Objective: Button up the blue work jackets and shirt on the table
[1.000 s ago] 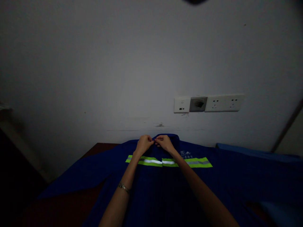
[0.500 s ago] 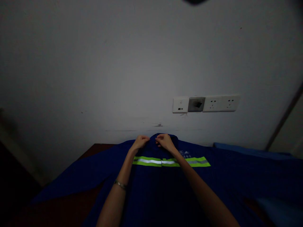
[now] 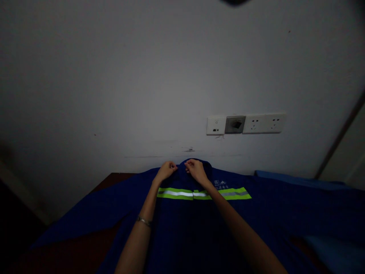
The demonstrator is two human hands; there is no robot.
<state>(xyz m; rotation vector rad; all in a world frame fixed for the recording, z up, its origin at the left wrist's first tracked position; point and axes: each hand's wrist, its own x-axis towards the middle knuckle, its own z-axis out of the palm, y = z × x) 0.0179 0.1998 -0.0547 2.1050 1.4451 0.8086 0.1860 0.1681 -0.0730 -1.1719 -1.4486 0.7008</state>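
A dark blue work jacket (image 3: 171, 228) lies spread out front side up, its collar (image 3: 183, 167) toward the wall. A yellow-green band with a silver reflective stripe (image 3: 176, 193) crosses its chest, and a pale print (image 3: 221, 184) shows above the band on the right. My left hand (image 3: 166, 170) is closed in a pinch at the left edge of the collar. Across from it, my right hand (image 3: 196, 170) pinches the collar with bent fingers. The fabric between the fingertips is too dark and small to make out clearly.
Behind the collar rises a pale wall (image 3: 142, 95) with a row of sockets and switches (image 3: 264, 123). The jacket lies on a dark reddish-brown surface (image 3: 85, 243). Lighter blue cloth (image 3: 299, 179) lies by the wall at right, with another light blue piece (image 3: 333, 251) nearer.
Both hands stay at the collar, with the left hand shifted slightly left and its fingers a little more curled. The whole view has moved slightly.
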